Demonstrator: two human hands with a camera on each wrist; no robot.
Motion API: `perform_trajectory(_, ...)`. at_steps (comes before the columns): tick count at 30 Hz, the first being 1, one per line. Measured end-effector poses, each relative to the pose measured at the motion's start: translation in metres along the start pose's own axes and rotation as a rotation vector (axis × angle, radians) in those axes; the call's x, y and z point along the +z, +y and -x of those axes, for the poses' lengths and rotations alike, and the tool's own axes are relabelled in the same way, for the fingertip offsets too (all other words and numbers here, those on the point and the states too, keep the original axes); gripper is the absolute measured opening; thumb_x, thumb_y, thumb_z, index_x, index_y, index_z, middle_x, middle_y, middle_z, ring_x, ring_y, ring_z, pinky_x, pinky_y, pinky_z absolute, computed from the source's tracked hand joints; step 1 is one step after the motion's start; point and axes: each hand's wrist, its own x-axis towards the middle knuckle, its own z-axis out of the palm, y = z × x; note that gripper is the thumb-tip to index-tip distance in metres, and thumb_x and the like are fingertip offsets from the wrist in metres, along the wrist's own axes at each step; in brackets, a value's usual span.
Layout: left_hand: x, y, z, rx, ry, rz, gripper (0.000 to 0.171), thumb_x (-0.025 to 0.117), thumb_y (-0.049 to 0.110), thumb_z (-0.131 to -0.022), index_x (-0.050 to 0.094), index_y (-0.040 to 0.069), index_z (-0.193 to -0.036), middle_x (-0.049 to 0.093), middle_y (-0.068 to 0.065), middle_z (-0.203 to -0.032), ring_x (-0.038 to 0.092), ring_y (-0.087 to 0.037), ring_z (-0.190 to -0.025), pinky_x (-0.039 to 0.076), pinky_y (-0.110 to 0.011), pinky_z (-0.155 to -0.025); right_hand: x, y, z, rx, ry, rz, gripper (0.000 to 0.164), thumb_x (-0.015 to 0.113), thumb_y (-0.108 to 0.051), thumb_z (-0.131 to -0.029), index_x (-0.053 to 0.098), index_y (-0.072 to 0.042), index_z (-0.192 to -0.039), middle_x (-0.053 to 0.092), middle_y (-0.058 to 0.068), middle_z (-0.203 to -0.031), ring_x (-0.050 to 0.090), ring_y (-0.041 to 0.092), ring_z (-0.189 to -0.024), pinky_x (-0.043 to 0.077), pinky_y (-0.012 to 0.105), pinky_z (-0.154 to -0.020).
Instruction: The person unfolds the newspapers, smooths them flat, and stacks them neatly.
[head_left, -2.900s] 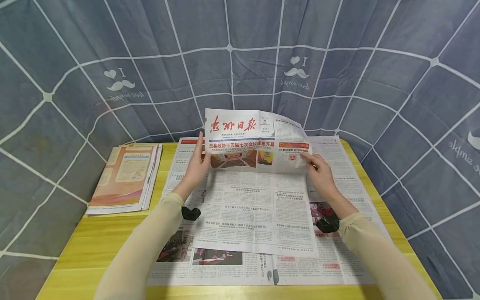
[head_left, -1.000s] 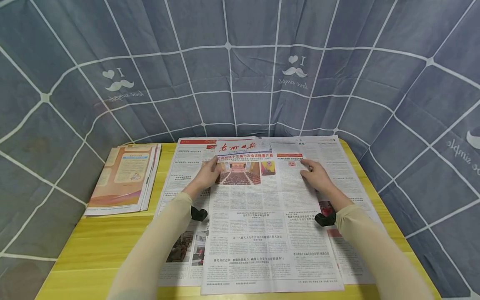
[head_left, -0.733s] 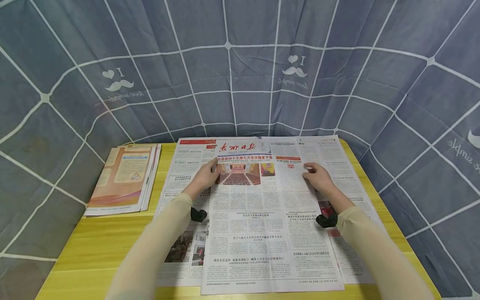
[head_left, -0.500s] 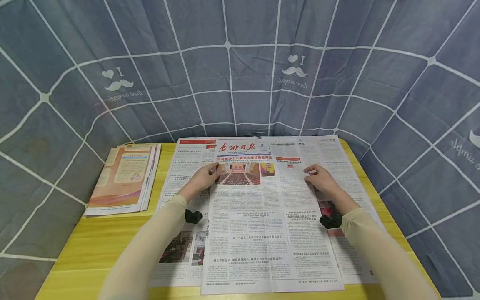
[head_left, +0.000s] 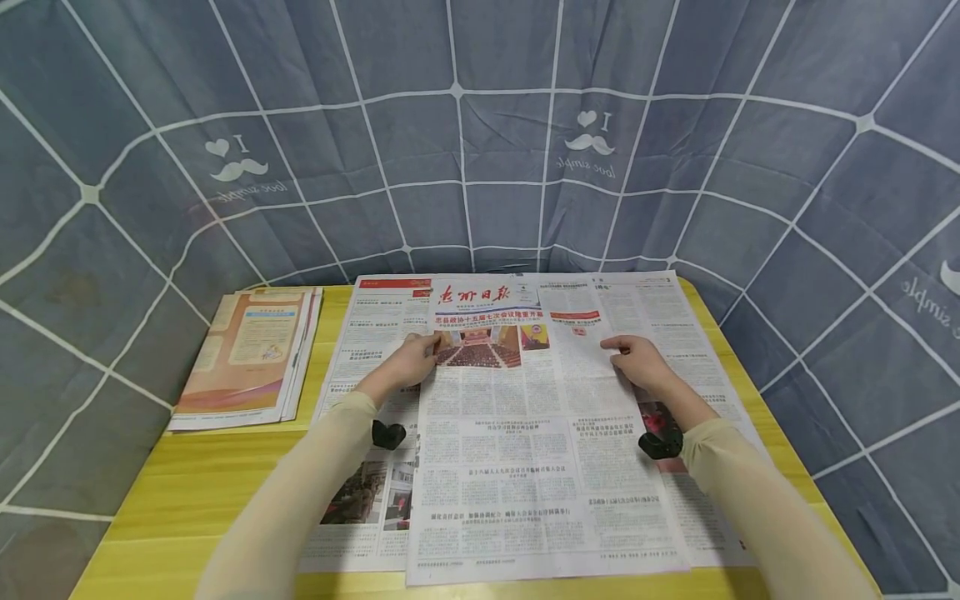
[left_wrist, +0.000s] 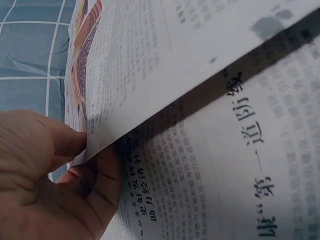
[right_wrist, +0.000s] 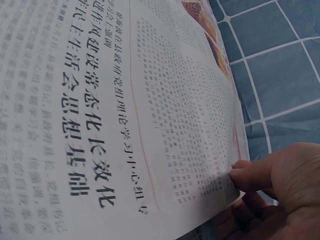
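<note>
A newspaper (head_left: 495, 450) with a red masthead and a photo of a hall lies over a larger spread newspaper (head_left: 675, 333). My left hand (head_left: 408, 362) pinches its left edge beside the photo. In the left wrist view, the thumb of the left hand (left_wrist: 45, 170) is on top of the sheet and fingers are beneath, with the edge raised off the paper under it. My right hand (head_left: 641, 362) pinches the opposite edge. In the right wrist view, the thumb of the right hand (right_wrist: 280, 185) presses on the printed face while the other fingers curl below, partly hidden.
A stack of orange-covered booklets (head_left: 247, 358) lies at the left on the yellow wooden table (head_left: 180, 492). A grey-blue curtain (head_left: 502, 142) with white grid lines hangs behind and at both sides. Black straps (head_left: 660, 443) sit at the wrists.
Earlier the newspaper's top was held up; it has come down onto the spread sheets. Since half a second ago, both hands have shifted slightly nearer along the edges, and its near edge has moved slightly away.
</note>
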Motion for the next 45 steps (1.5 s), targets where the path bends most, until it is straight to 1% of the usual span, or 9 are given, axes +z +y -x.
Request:
perform_trajectory(5,0.003,0.002,-0.005,0.016,0.009,-0.041,0.055,0.041,0.007,-0.108,0.029,0.001,-0.161,0.046,-0.021,-0.121,0.046,-0.029,-0.101,0.043,-0.044,-0.082,0.0,0.0,-0.001,-0.001,0.018,0.022,0.044,0.049,-0.004,-0.101,0.056,0.003,-0.144,0.056,0.029,-0.134,0.06,0.033,-0.101,0.051,0.038,-0.078)
perform_trajectory(14,0.008,0.005,-0.009,0.028,0.038,-0.156,0.054,0.04,0.007,-0.108,0.027,-0.001,-0.161,0.039,-0.026,-0.142,0.057,-0.03,-0.112,0.047,-0.042,-0.084,0.002,0.001,-0.004,-0.043,0.042,0.073,0.043,0.048,-0.001,-0.1,0.057,0.005,-0.142,0.058,0.028,-0.131,0.056,0.031,-0.097,0.046,0.038,-0.078)
perform_trajectory(21,0.011,0.005,-0.01,0.005,0.047,-0.246,0.058,0.04,0.014,-0.11,0.019,0.003,-0.163,0.037,-0.024,-0.142,0.056,-0.023,-0.071,0.044,-0.034,-0.06,0.003,0.001,-0.006,-0.099,0.062,0.175,0.04,0.049,0.0,-0.101,0.059,0.008,-0.139,0.057,0.029,-0.135,0.056,0.033,-0.102,0.044,0.043,-0.083)
perform_trajectory(25,0.012,0.005,-0.01,-0.002,0.069,-0.279,0.059,0.042,0.016,-0.11,0.021,0.004,-0.164,0.038,-0.024,-0.142,0.056,-0.022,-0.068,0.044,-0.034,-0.059,0.004,0.002,-0.007,-0.087,0.069,0.186,0.04,0.049,-0.002,-0.102,0.059,0.007,-0.139,0.058,0.029,-0.134,0.057,0.034,-0.105,0.046,0.044,-0.086)
perform_trajectory(30,0.014,0.009,-0.009,-0.006,0.122,-0.308,0.06,0.045,0.014,-0.108,0.024,0.005,-0.163,0.033,-0.026,-0.151,0.062,-0.037,-0.104,0.053,-0.046,-0.081,0.006,0.003,-0.007,-0.086,0.076,0.195,0.039,0.049,-0.002,-0.102,0.06,0.007,-0.138,0.059,0.029,-0.132,0.058,0.035,-0.106,0.047,0.047,-0.089)
perform_trajectory(33,0.016,0.015,-0.009,0.018,0.174,-0.364,0.063,0.051,0.015,-0.105,0.026,0.006,-0.163,0.027,-0.025,-0.159,0.047,-0.044,-0.133,0.048,-0.054,-0.1,0.006,0.003,-0.007,-0.086,0.082,0.2,0.039,0.049,-0.002,-0.102,0.06,0.008,-0.138,0.058,0.029,-0.132,0.057,0.035,-0.106,0.047,0.047,-0.089)
perform_trajectory(36,0.02,0.025,-0.008,0.072,0.181,-0.429,0.068,0.056,0.021,-0.104,0.027,0.006,-0.163,0.02,-0.023,-0.165,0.032,-0.045,-0.145,0.035,-0.057,-0.113,0.006,0.002,-0.005,-0.083,0.083,0.203,0.039,0.049,-0.003,-0.102,0.06,0.007,-0.138,0.056,0.029,-0.131,0.057,0.035,-0.104,0.047,0.047,-0.087)
perform_trajectory(39,0.027,0.038,-0.004,0.162,0.133,-0.463,0.071,0.058,0.03,-0.104,0.026,0.008,-0.163,0.019,-0.021,-0.167,0.024,-0.043,-0.15,0.024,-0.056,-0.119,0.006,0.001,-0.004,-0.076,0.079,0.2,0.039,0.049,-0.003,-0.102,0.059,0.007,-0.139,0.054,0.028,-0.131,0.056,0.035,-0.104,0.046,0.046,-0.086)
perform_trajectory(45,0.05,0.068,0.003,0.323,-0.056,-0.449,0.08,0.056,0.047,-0.103,0.019,0.014,-0.166,0.015,-0.015,-0.17,0.014,-0.038,-0.154,0.016,-0.059,-0.121,0.006,0.0,-0.003,-0.078,0.084,0.199,0.04,0.048,-0.004,-0.102,0.059,0.007,-0.139,0.053,0.028,-0.133,0.056,0.035,-0.105,0.046,0.047,-0.088)
